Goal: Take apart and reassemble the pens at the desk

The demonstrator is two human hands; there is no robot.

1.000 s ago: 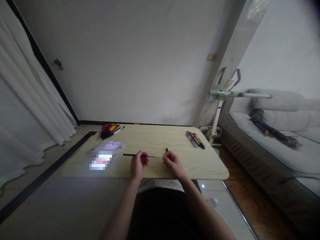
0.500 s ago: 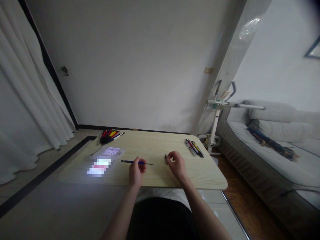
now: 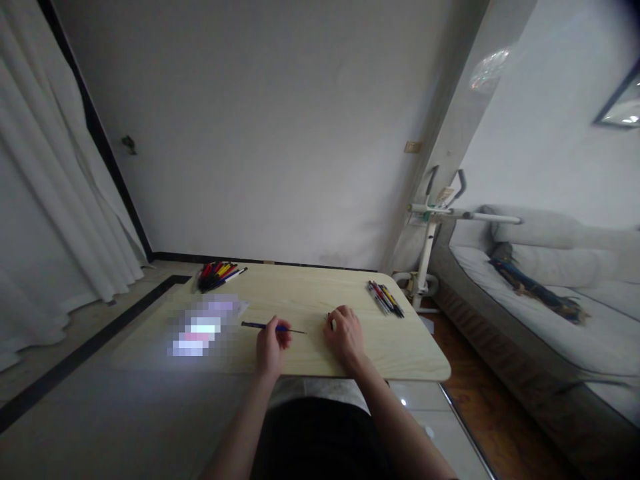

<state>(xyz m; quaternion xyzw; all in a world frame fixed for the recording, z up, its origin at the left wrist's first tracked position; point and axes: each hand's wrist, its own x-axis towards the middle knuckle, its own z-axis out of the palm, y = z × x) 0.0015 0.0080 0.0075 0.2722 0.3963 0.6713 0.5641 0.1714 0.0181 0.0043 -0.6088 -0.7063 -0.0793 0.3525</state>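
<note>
Middle of table (image 3: 300, 287): I have open passage between the pen pile (image 3: 217, 277), far left, and the pen row (image 3: 385, 299), right.
Near side: a blue pen (image 3: 255, 325) juts from the left hand (image 3: 273, 347) toward the right hand (image 3: 346, 335), narrowing my gap.

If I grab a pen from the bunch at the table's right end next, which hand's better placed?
Probably your right hand: it's nearer the bunch of pens, though it's at a small dark piece. Your left hand is farther away and holds a blue pen.
</note>
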